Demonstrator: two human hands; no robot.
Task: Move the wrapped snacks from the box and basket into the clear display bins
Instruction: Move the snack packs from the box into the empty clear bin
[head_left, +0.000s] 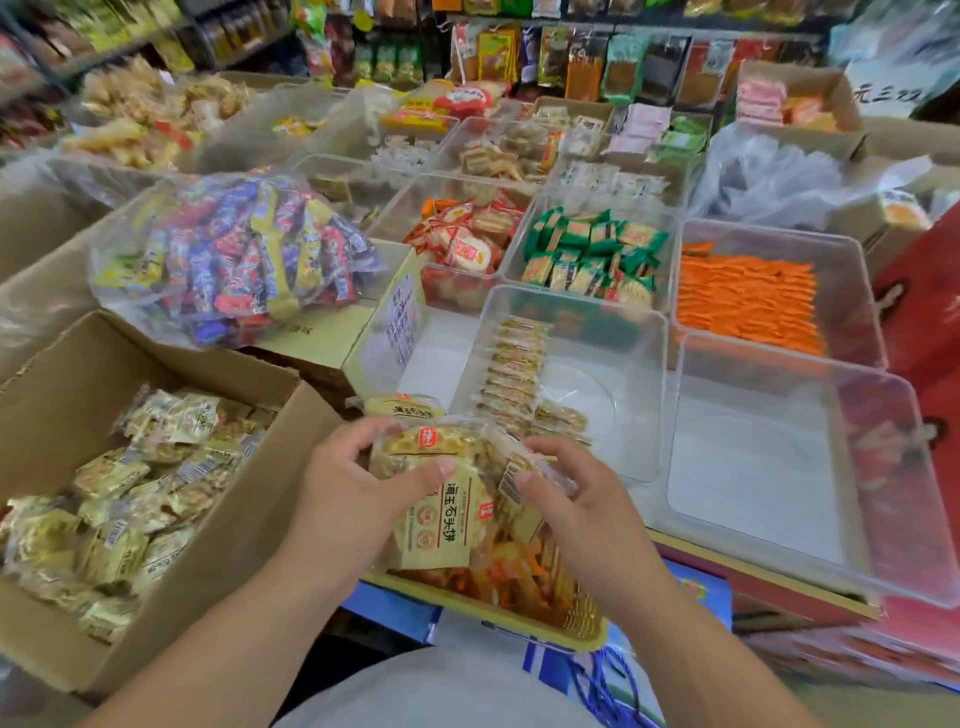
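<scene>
My left hand (345, 483) and my right hand (566, 493) both grip a bunch of yellow wrapped snacks (447, 499) above a yellow basket (545, 626) that holds orange wrappers. At the left, an open cardboard box (249, 514) holds several more of the same snacks (124, 499). Just beyond my hands stands a clear display bin (602, 353) with one row of these snacks (514, 371) along its left side. A second clear bin (810, 467) at the right holds nothing.
A clear bag of mixed wrapped candy (234, 260) lies on a closed carton behind the box. Further bins hold red packets (467, 234), green packets (592, 254) and orange packets (748, 301). Shelves of packaged goods line the back.
</scene>
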